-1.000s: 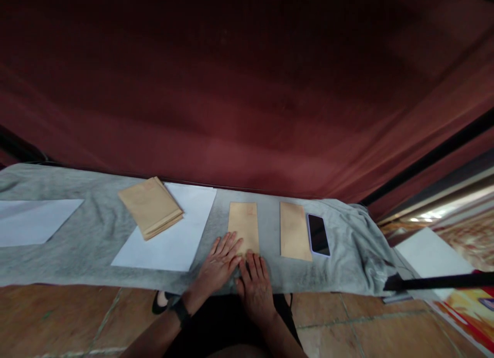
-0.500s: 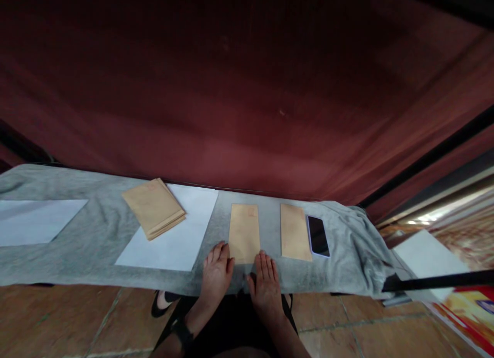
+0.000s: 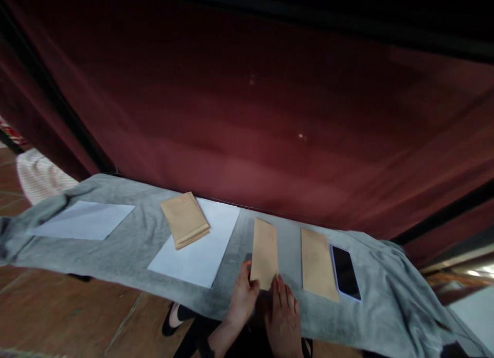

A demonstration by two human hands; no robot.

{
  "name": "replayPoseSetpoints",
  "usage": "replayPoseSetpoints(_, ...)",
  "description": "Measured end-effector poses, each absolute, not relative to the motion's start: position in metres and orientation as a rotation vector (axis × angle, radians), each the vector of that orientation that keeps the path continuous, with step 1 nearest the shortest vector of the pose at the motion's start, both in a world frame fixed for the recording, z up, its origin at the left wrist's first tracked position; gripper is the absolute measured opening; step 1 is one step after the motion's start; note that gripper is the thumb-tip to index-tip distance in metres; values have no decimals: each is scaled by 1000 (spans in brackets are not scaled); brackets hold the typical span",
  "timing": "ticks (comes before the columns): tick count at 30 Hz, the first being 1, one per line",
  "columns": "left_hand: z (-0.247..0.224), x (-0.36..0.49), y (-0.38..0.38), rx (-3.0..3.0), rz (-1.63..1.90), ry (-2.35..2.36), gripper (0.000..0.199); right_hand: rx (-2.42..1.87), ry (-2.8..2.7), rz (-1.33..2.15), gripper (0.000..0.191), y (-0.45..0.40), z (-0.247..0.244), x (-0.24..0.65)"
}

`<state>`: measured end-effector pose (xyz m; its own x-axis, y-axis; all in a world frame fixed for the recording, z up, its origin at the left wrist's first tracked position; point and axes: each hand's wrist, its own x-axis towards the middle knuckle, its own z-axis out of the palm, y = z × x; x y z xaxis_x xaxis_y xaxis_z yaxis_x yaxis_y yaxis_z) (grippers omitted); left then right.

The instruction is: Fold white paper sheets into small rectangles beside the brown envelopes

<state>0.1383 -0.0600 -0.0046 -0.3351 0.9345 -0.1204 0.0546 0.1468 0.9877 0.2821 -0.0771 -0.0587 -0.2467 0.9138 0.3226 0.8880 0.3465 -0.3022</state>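
In front of me a brown paper envelope [image 3: 264,252] has its left side tilted up off the grey cloth. My left hand [image 3: 244,293] pinches its lower left edge between thumb and fingers. My right hand [image 3: 283,314] rests at the lower right corner, fingers stretched out and touching the envelope's edge. To the right lies a second brown envelope [image 3: 318,264], flat on the cloth. Beside that is a phone [image 3: 346,273] with a dark screen and a pale purple case.
A stack of brown envelopes [image 3: 184,219] sits on white paper [image 3: 195,263] to the left. More white paper [image 3: 85,220] lies farther left. Grey cloth [image 3: 142,250] covers the narrow table, and a dark red curtain [image 3: 247,142] hangs along its far edge.
The left hand has gripped the middle envelope and raised its left side. Its printed stamp box no longer shows. The right hand stays by its lower right corner. The camera view has shifted left.
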Motion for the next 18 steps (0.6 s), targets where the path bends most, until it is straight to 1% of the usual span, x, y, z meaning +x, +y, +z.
replayPoseSetpoints(1, 1, 145, -63, 998, 1347, 1507, 50, -1562, -2143, 148, 56, -75, -54, 282)
replayPoseSetpoints(3, 16, 158, -68, 1056, 1418, 1456, 44, -1524, -2036, 340, 56, -69, -43, 283)
replayPoseSetpoints(6, 35, 169, -72, 1220, 1386, 1370, 38, -1446, -1749, 693, 40, -55, -30, 287)
replayPoseSetpoints(7, 38, 169, -72, 1247, 1396, 1374, 38, -1432, -1608, 798, 37, -50, -26, 287)
replayPoseSetpoints(8, 38, 168, -71, 1242, 1425, 1408, 40, -1419, -1451, 899, 38, -45, -23, 288)
replayPoseSetpoints(11, 24, 158, -63, 1021, 1469, 1566, 51, -1332, -1001, 1230, 49, -40, -16, 282)
replayPoseSetpoints(14, -3, 150, -55, 799, 1290, 1516, 62, -1239, -728, 1532, 52, -45, -14, 269)
replayPoseSetpoints(16, -18, 147, -53, 771, 1232, 1476, 62, -1227, -631, 1635, 50, -50, -17, 261)
replayPoseSetpoints(18, -26, 144, -52, 803, 1217, 1490, 58, -1207, -582, 1687, 46, -53, -21, 258)
